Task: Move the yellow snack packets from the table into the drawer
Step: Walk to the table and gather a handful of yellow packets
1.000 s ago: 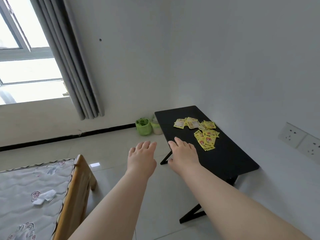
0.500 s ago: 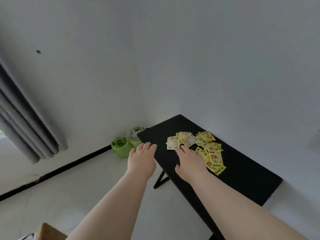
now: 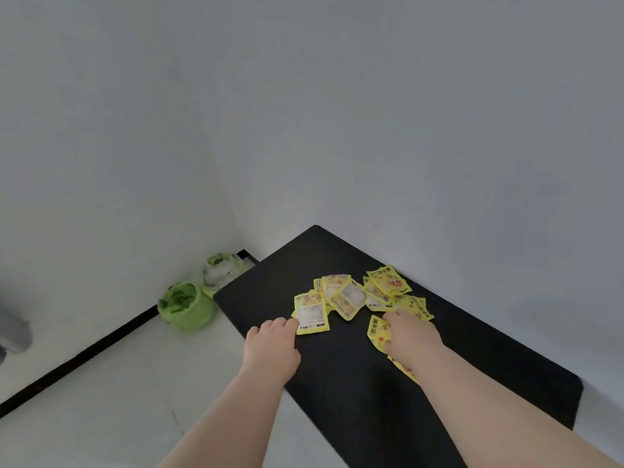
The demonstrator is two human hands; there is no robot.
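Packets (image 3: 358, 298) lie in a loose overlapping pile on the black table (image 3: 472, 359), toward its far end near the wall. Left hand (image 3: 270, 346) is palm-down with fingers curled, tips touching the near-left packet (image 3: 311, 312); can't tell whether it's pinched. Right hand (image 3: 410, 336) lies flat on the right side of the pile, fingers spread over a couple of packets, nothing lifted. Two green bags (image 3: 185, 307) sit on the floor (image 3: 101, 400) in the corner, just past the table's left end.
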